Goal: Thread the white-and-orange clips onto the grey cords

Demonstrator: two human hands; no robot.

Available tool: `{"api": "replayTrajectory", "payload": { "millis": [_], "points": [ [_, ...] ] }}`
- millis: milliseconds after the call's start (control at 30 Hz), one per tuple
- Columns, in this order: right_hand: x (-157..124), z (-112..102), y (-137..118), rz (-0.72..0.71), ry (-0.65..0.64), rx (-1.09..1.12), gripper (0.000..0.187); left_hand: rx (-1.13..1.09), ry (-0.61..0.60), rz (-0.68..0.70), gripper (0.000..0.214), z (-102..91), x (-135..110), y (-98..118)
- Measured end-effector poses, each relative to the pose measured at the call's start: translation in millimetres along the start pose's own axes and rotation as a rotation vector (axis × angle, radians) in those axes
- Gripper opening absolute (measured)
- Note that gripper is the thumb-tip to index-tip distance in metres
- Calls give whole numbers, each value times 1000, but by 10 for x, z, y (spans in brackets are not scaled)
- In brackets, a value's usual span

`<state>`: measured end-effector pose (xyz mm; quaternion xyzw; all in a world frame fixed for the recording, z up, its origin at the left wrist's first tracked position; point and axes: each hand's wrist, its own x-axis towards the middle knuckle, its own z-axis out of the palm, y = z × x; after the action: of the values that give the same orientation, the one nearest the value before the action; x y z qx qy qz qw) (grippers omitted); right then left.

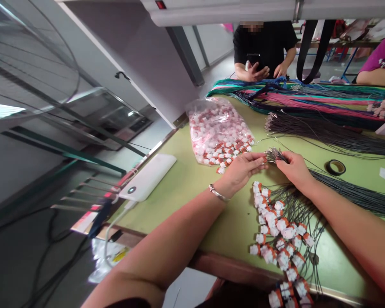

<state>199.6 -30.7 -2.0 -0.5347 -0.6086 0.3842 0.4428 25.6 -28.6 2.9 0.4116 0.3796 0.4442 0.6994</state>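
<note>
My left hand [240, 170], a bracelet on its wrist, pinches a small white connector at its fingertips beside the ends of a bundle of thin black wires [273, 154]. My right hand [293, 167] is closed around that wire bundle. Below both hands lies a pile of black wires fitted with white and red connectors [277, 233]. A clear plastic bag of loose white and red connectors [218, 132] lies just beyond my left hand on the green table [186, 179].
A white power bank [148, 176] with a cable sits at the table's left edge. Black wire bundles [333, 134], coloured wires [308, 100] and a tape roll [335, 167] lie to the right. A person in black [265, 47] holds a phone across the table.
</note>
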Motion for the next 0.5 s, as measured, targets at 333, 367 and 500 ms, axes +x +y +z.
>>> {"api": "replayTrajectory", "payload": {
  "millis": [333, 367, 500],
  "points": [
    [0, 15, 40, -51, -30, -91, 15, -194, -15, -103, 9, -36, 46, -68],
    [1, 15, 51, -51, -27, -89, 15, -198, -21, -106, 12, -37, 44, -68],
    [0, 13, 72, -60, -26, -79, 15, -165, -58, -95, 15, -52, 50, -77]
  ]
}}
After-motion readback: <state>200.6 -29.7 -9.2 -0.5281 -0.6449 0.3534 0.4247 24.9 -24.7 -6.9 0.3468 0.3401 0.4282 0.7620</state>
